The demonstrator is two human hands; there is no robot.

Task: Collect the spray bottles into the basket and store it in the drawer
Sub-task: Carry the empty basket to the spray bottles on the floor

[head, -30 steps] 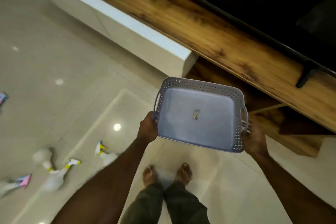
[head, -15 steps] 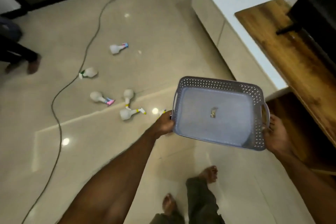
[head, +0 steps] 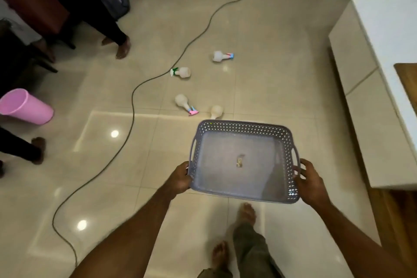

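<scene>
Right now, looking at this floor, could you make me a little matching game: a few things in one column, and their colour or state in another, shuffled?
Things:
1. basket
2. bucket
3. farthest spray bottle
4. cable

States:
A. pink, tipped on its side
B. grey, held by the left hand and right hand
C. dark, snaking across the tiles
D. lying down, blue and pink sprayer

Pairs: 1-B, 2-A, 3-D, 4-C
</scene>
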